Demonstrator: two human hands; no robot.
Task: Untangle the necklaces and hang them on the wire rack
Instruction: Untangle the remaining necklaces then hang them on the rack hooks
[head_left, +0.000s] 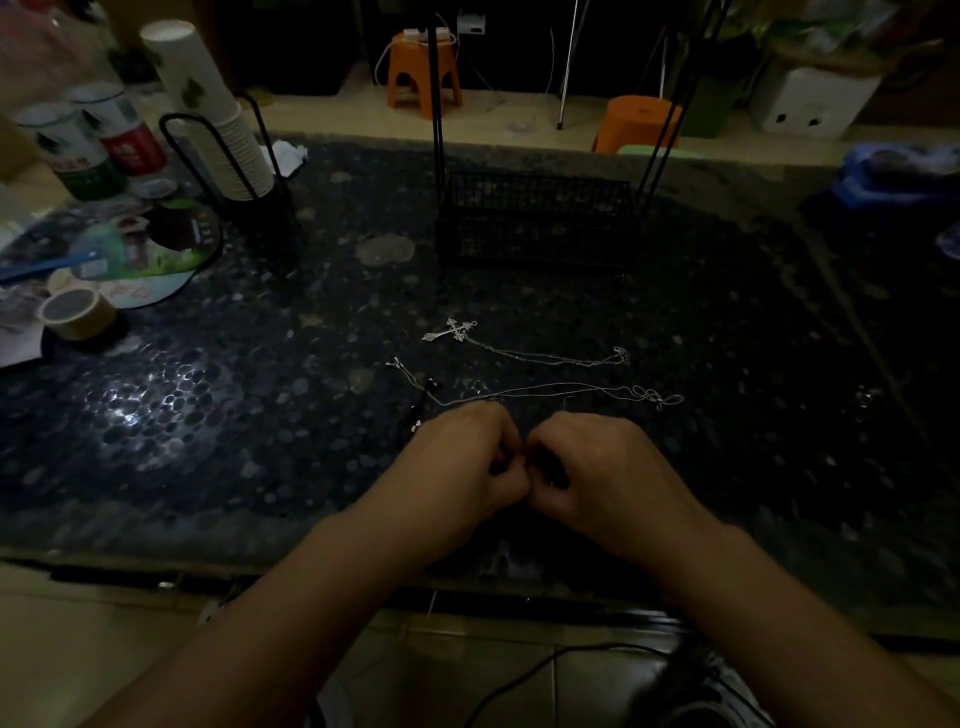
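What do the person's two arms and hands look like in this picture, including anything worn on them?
Both arms are bare from the bottom edge of the picture to the fingers: no sleeves show. The left hand and right hand wear no gloves, and no watch, bracelet or ring can be seen, though the dim light could hide a thin one.

Two bare forearms rise from the lower corners of the frame toward its centre; no sleeve covers either as far as the picture's edge; the left hand (467, 457) and right hand (597, 462) carry no ring, watch or bracelet that this dim light reveals; fingernails are hidden.
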